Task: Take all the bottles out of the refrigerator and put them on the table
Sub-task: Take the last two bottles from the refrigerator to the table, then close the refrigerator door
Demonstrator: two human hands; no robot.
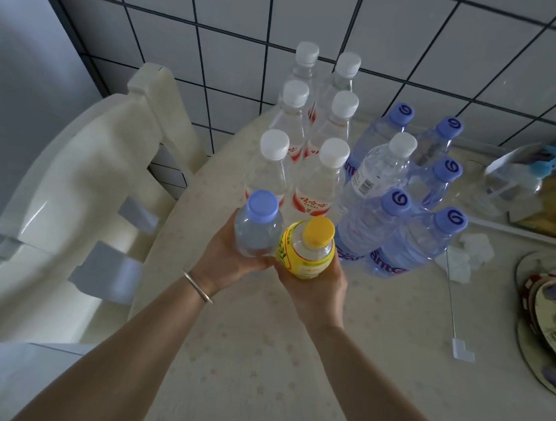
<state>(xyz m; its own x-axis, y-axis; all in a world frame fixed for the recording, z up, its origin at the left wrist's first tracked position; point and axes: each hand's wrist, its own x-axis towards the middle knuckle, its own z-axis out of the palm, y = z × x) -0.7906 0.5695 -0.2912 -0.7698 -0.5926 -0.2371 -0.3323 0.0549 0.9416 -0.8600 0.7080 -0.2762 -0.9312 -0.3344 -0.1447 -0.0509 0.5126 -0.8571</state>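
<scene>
Bottles crowd the table (287, 365) upright, caps up: white-capped ones (321, 180) in two rows, blue-capped ones (410, 244) beside them, all clear inside. Left hand (230, 256) wraps a small blue-capped bottle (257, 228); right hand (313, 282) grips a yellow-capped bottle (307, 247), both vertical, touching, at the cluster's near edge.

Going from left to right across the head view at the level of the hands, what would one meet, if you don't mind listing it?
White chair → blue-capped bottle in the left hand → yellow-capped bottle in the right hand → two blue-capped bottles standing on the table → crumpled white paper → round picture coasters.
</scene>
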